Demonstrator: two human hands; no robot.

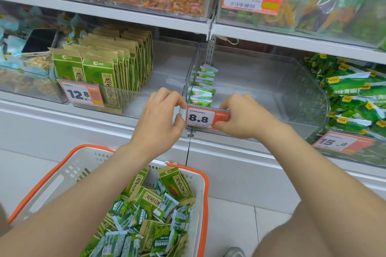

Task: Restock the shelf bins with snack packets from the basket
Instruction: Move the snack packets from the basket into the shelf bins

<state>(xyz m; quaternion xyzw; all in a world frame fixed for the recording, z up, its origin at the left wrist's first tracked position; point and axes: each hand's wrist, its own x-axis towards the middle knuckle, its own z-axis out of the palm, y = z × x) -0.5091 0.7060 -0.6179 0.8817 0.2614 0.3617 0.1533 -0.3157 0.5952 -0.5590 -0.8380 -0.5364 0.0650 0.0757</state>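
A white basket with an orange rim (69, 165) sits low in front of me, filled with several green and brown seed packets (175, 185) and small green-white snack packets (125, 240). Above it a clear shelf bin (271, 89) holds only a short row of small green packets (202, 94) at its left end. An orange price tag reading 8.8 (200, 118) is clipped on that bin's front edge. My right hand (246, 117) pinches the tag's right end. My left hand (160, 115) has curled fingers at the bin's front left corner, beside the tag.
The bin to the left holds upright green-brown seed packets (108, 69) behind a 12.8 tag (81, 95). A dark phone (39, 40) lies further left. To the right is a bin of green packets (355, 98) with a 15.8 tag. The upper shelf carries full bins.
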